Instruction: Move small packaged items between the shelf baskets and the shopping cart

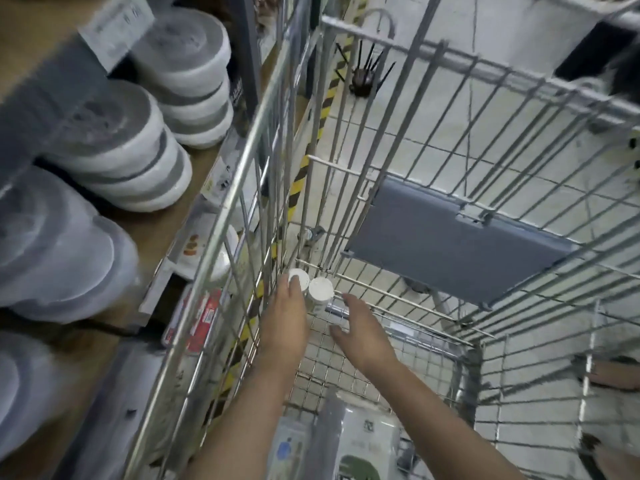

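Both of my arms reach down into the wire shopping cart (408, 46). Two small white-capped containers (320, 289) stand upright in its far left corner. My left hand (285, 320) lies over the left container (300, 276), its fingertips on the white cap; whether the fingers curl round it I cannot tell. My right hand (363, 329) hovers just right of the second container with fingers spread, holding nothing. A small clear item (335, 309) lies on the cart floor between the hands.
Flat packaged goods (363, 445) lie in the near end of the cart. A grey flap (446, 240) hangs on the cart's far wall. Shelves on the left hold stacked round white containers (135, 150) and red packets (204, 318). Yellow-black tape marks the floor.
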A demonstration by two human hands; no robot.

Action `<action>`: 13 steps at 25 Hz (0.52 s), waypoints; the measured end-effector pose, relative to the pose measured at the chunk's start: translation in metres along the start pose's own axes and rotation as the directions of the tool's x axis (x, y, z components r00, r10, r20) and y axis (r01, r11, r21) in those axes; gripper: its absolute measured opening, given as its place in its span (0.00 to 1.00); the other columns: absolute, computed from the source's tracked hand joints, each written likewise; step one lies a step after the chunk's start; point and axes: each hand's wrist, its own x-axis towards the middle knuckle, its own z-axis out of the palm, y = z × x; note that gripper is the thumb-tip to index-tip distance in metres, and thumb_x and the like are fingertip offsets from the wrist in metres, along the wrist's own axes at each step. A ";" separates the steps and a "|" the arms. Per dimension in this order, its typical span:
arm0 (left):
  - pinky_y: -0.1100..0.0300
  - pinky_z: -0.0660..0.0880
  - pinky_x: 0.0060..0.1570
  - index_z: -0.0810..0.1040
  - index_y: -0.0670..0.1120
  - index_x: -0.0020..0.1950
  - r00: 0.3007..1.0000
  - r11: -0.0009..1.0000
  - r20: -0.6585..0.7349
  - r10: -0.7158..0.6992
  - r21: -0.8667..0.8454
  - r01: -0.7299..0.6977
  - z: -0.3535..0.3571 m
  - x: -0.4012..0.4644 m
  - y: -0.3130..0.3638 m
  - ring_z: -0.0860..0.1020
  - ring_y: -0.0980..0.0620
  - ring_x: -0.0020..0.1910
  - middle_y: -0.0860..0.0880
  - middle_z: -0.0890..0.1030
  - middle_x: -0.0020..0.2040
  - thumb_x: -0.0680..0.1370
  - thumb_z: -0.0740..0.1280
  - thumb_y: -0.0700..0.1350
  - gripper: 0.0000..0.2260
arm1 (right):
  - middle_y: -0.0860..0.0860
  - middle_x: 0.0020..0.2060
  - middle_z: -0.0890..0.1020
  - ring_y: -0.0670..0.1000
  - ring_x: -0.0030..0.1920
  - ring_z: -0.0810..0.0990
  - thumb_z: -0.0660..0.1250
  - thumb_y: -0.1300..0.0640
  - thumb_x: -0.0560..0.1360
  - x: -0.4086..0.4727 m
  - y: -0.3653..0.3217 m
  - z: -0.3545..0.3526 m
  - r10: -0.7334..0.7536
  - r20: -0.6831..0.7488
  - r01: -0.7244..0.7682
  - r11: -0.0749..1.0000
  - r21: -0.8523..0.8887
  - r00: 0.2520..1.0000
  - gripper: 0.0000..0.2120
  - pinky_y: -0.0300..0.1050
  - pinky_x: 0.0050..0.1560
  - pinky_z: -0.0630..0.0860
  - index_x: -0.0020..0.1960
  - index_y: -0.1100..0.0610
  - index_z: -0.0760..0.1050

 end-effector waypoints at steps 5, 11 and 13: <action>0.52 0.73 0.54 0.51 0.46 0.77 0.999 0.999 0.024 -0.031 0.045 0.030 0.022 0.028 -0.003 0.74 0.45 0.60 0.46 0.50 0.77 0.75 0.63 0.33 0.34 | 0.48 0.68 0.69 0.50 0.69 0.68 0.66 0.54 0.76 0.040 0.004 0.030 -0.071 -0.065 0.074 0.996 0.041 0.995 0.30 0.50 0.67 0.67 0.74 0.50 0.59; 0.55 0.76 0.43 0.56 0.44 0.74 0.999 0.985 -0.045 -0.003 0.170 0.011 0.031 0.033 -0.006 0.79 0.45 0.50 0.41 0.57 0.72 0.75 0.64 0.35 0.30 | 0.48 0.61 0.74 0.50 0.58 0.76 0.68 0.54 0.75 0.050 0.010 0.042 -0.096 -0.162 0.109 0.991 0.073 0.982 0.24 0.48 0.56 0.75 0.69 0.53 0.65; 0.55 0.75 0.43 0.59 0.45 0.72 1.000 0.985 -0.006 0.005 0.172 -0.004 0.030 0.032 -0.007 0.79 0.43 0.51 0.42 0.58 0.71 0.76 0.64 0.37 0.27 | 0.46 0.54 0.77 0.48 0.52 0.77 0.71 0.54 0.73 0.046 0.013 0.040 -0.087 -0.200 0.111 0.987 0.117 0.976 0.21 0.50 0.52 0.77 0.62 0.51 0.68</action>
